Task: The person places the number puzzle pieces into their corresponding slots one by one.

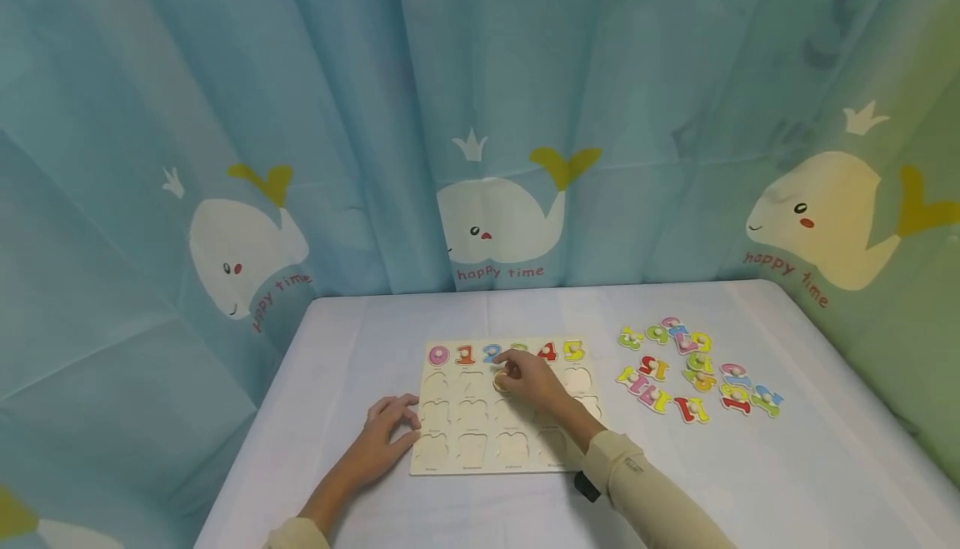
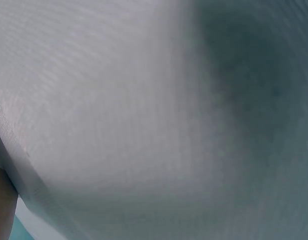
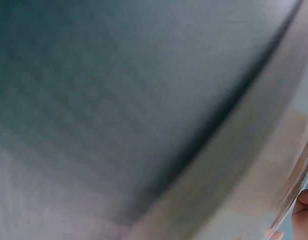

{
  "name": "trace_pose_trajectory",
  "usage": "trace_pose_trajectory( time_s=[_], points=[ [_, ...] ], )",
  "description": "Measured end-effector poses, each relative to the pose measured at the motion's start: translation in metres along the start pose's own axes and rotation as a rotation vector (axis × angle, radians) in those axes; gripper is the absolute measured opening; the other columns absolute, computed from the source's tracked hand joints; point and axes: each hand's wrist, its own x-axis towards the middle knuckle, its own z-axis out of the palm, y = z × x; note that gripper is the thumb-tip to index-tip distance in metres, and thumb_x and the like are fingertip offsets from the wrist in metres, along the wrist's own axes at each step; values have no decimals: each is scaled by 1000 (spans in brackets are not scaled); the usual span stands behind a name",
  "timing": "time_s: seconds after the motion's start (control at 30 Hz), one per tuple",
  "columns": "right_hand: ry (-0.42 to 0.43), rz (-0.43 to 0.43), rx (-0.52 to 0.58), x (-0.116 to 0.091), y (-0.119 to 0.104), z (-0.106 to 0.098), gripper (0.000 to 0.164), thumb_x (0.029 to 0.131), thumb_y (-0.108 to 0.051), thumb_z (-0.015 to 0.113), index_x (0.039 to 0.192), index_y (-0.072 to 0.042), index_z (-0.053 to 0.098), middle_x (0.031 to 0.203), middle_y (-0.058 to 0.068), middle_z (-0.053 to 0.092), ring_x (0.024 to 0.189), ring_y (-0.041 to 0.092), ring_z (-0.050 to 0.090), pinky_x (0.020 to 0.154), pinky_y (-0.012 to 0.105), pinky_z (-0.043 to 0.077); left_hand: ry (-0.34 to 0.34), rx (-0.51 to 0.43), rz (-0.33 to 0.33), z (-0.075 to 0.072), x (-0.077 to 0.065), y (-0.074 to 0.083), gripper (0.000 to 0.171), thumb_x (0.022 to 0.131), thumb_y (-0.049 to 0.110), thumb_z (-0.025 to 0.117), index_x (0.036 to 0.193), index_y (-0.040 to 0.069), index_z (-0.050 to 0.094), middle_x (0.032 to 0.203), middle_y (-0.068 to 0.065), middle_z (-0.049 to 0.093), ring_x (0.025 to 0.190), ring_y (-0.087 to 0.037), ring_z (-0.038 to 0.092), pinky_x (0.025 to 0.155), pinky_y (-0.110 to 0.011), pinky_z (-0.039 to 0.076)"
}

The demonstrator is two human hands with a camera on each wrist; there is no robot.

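Note:
A wooden number puzzle board (image 1: 472,451) lies on the table, its top row filled with 0 (image 1: 438,355), 1 (image 1: 466,355), 2 (image 1: 491,353), 4 (image 1: 547,351) and 5 (image 1: 573,350), plus a green piece (image 1: 518,349) partly behind the right hand. My right hand (image 1: 531,376) pinches a small puzzle piece (image 1: 500,381) over the second row; its number is hidden by the fingers. At the board's left edge rests my left hand (image 1: 387,432), fingers loosely bent. Sleeve cloth fills most of both wrist views.
Several loose number pieces lie right of the board, among them a red-orange 15 (image 1: 653,368), a red and yellow piece (image 1: 691,410) and a green and blue one (image 1: 767,400). A whale-printed curtain (image 1: 360,116) hangs behind the white table (image 1: 360,332).

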Motion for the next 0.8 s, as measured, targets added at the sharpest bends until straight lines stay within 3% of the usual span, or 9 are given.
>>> trace_pose_trajectory(
  time_s=[0.23,0.47,0.8],
  points=[
    [-42,2,35,5,-12,9,27,83,-12,69,110,-9,64,78,-7,55,69,9,49,61,25,44,4,-6,-6,-2,-3,-2,15,87,13,66,87,24,56,133,-3,50,131,-32,26,105,-61,18],
    [-80,-6,59,15,-33,31,27,83,-12,69,109,-7,64,77,-8,55,68,5,49,61,23,44,7,-3,8,-2,-3,-5,15,87,15,66,87,25,56,133,-3,50,130,-32,27,105,-62,18],
    [-70,-53,33,23,-53,54,25,84,-11,70,107,-7,63,75,-9,53,66,6,47,61,22,42,10,-3,47,0,1,-5,12,87,17,66,86,24,57,132,-2,50,129,-32,28,104,-62,20]
  ],
)
